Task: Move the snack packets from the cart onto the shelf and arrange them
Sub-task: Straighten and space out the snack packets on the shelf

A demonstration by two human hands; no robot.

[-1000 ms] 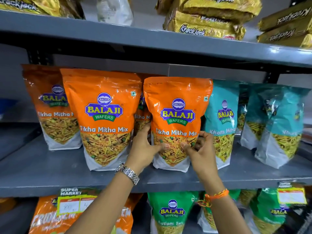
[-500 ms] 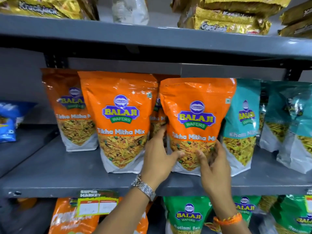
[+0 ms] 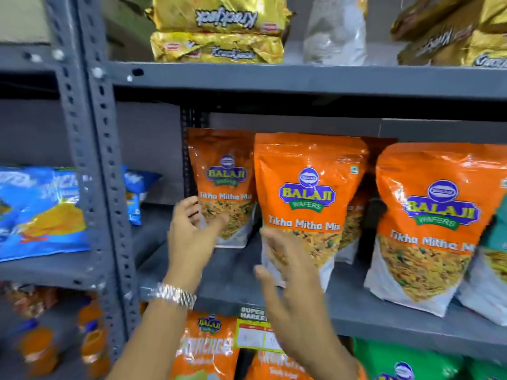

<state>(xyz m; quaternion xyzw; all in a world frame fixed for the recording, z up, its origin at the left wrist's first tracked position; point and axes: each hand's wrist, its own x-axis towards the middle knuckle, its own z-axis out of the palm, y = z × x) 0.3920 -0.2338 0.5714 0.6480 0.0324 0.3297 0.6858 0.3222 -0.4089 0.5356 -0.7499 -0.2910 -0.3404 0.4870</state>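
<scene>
1. Both hands are raised in front of the middle shelf [image 3: 274, 294], fingers spread and loose, gripping nothing.
2. Left hand [image 3: 192, 237], with a metal watch [image 3: 172, 294] on its wrist, is open with the palm turned toward the rear orange Tikha Mitha Mix packet [image 3: 225, 187]; its fingertips overlap the lower left corner of that packet, though contact cannot be told through the blur.
3. Right hand [image 3: 288, 286] is open too, its fingers lying in front of the lower left part of the front Tikha Mitha Mix packet [image 3: 310, 204]; whether they touch it is unclear.
4. That front packet stands upright on the shelf between the two hands and the next orange Tikha Mitha Mix packet [image 3: 433, 223], which stands upright well to the right of the right hand.
5. Behind the gap between those two, another orange packet [image 3: 354, 215] is partly visible.
6. Above the hands, the upper shelf [image 3: 301, 78] carries stacked gold Krackjack packs [image 3: 216, 31] and a pale bag [image 3: 337, 28].
7. Left of the left hand, past the grey perforated upright [image 3: 90, 160], blue snack bags [image 3: 41, 212] lie on a neighbouring shelf.
8. Below the hands, a price label [image 3: 252, 330] hangs from the shelf edge, with orange packets [image 3: 205, 349] and green packets [image 3: 406, 363] underneath.
</scene>
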